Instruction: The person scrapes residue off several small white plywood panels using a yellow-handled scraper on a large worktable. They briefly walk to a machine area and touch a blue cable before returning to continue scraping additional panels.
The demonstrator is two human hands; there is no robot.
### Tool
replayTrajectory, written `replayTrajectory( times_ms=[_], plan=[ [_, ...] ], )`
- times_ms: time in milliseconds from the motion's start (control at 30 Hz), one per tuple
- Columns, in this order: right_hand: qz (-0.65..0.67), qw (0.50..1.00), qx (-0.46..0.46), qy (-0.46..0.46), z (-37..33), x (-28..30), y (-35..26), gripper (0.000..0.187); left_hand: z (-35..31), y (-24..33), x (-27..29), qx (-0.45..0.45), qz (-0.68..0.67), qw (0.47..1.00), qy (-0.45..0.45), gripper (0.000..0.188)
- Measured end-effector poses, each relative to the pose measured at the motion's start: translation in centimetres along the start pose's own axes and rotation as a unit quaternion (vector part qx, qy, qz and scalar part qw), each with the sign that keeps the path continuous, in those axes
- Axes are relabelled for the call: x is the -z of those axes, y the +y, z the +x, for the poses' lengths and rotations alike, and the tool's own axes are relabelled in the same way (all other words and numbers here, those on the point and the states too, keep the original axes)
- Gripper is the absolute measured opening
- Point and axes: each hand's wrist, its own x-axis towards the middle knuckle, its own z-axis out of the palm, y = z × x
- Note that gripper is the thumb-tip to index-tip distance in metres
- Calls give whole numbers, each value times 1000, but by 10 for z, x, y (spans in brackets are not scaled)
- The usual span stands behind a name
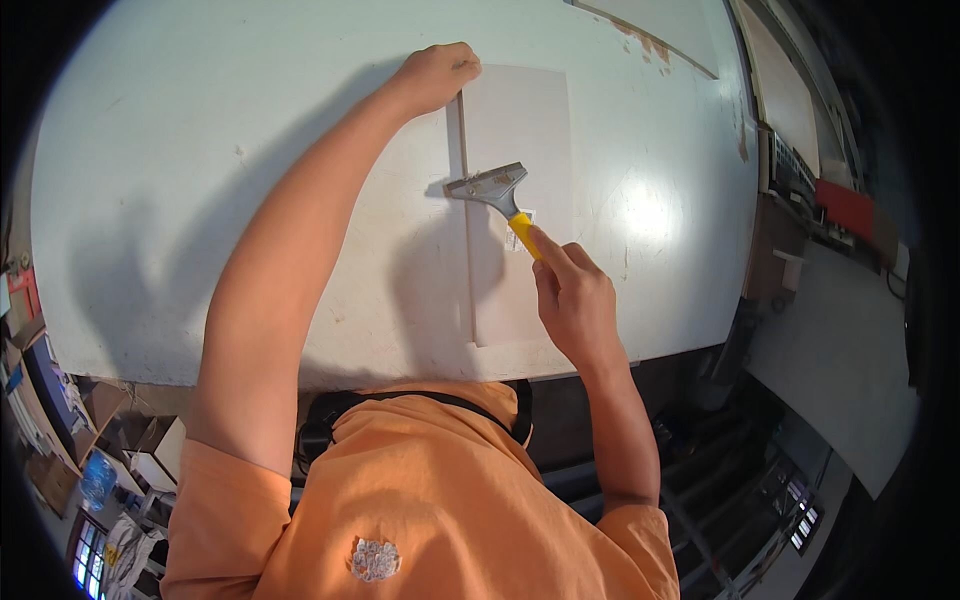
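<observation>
A pale, flat rectangular board lies lengthwise on the white tabletop, its long left edge showing a thin darker line. My left hand is closed at the board's far left corner, fingers curled against it; their tips are partly hidden. In my right hand is a scraper with a yellow handle and a wide grey metal head. The index finger stretches along the handle. The scraper head lies across the board's left edge, about midway along, with its left end beyond the edge. Whether the blade touches the board I cannot tell.
The white table has brown stains near another flat panel at the far right. Past the right edge stand a red object and a grey sheet. Boxes and a blue plastic bottle are at the lower left.
</observation>
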Motion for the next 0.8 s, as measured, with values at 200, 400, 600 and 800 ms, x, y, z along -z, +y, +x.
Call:
replayTrajectory(
  times_ms=[200, 400, 600, 800],
  plan=[
    [15, 1000, -11, 12, 37, 0, -9, 35, -26, 3, 23, 72, 15, 990, 122, 35],
    [5, 1000, -15, 18, 64, -1, -15, 35, -147, 21, -29, 128, 87, 988, -18, 44],
    [-32, 994, -10, 105, 170, -17, -28, 32, -170, 31, -73, 152, 89, 977, -117, 55],
    [132, 971, -160, 116, 153, -11, 9, 33, -172, 31, -64, 190, 72, 969, -142, 49]
  ],
)
